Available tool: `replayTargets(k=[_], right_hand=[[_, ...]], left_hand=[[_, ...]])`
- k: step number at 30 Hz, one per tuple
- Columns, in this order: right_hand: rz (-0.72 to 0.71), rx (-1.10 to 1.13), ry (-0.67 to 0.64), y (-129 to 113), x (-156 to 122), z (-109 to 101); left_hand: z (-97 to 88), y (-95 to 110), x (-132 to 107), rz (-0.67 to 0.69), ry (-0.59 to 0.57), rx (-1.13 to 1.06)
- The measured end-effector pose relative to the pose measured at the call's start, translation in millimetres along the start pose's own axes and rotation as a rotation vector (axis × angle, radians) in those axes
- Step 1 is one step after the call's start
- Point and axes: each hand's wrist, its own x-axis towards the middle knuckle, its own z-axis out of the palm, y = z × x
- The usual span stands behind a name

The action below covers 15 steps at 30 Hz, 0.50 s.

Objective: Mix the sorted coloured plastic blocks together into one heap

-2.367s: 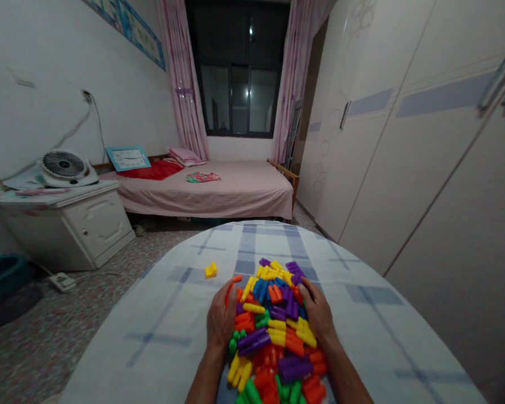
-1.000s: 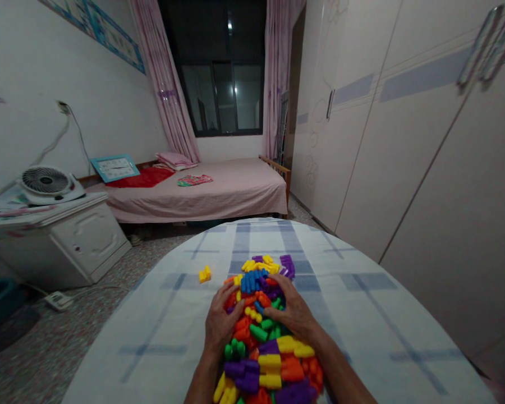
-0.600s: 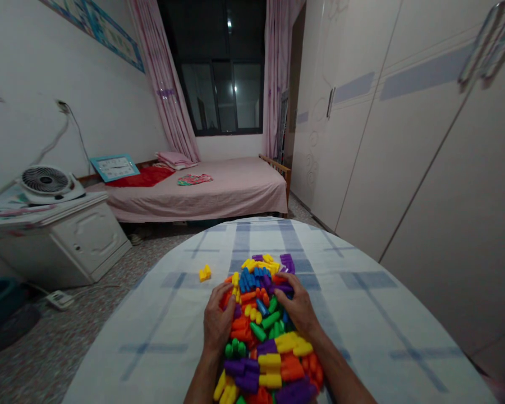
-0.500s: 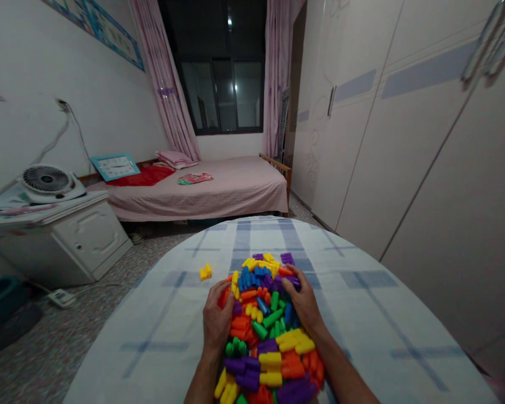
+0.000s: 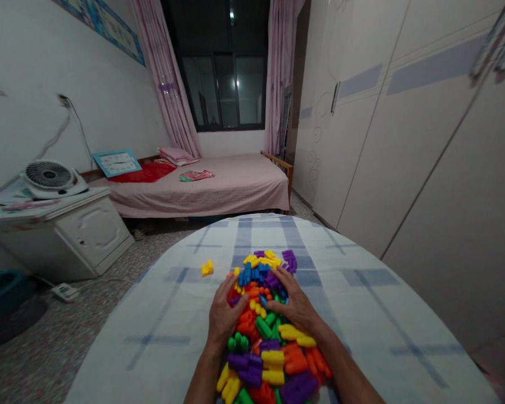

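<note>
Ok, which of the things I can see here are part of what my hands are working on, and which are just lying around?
In hand:
left hand
right hand
pile of coloured blocks
checked tablecloth

Lying about:
lone yellow block apart from the pile
fan on the cabinet
bed
wardrobe

I count two hands on my feed, the left hand [image 5: 224, 317] and the right hand [image 5: 293, 304], both laid on one heap of plastic blocks [image 5: 264, 331] too jumbled to number. One yellow block [image 5: 207, 268] lies apart. There is one round table [image 5: 374, 325], one bed [image 5: 219, 186], one fan [image 5: 50, 176], one cabinet [image 5: 73, 233].
</note>
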Motion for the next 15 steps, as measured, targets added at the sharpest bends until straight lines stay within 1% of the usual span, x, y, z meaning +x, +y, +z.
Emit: replayTargets(k=[2,5,8,10,13,15], right_hand=[[-0.029,-0.020,0.018,-3,0,0],[-0.076,-0.015,0.081,-6,0,2],[-0.097,0.029,0.145,-5,0,3],[-0.042,0.096,0.195,-4,0,3],[0.122,0.260,0.266,0,3,-1],[0.170,0.357,0.282,1,4,-4]], left_hand=[[-0.4,0,0,-0.008,0.020,-0.002],[-1.3,1,0,-0.013,0.049,-0.034],[-3.6,3,0,-0.054,0.110,-0.108],[-5.9,6,-1,-0.100,0.149,-0.153],[-9.2,9,-1,-0.198,0.180,-0.211],[-10.0,10,-1,-0.254,0.210,-0.255]])
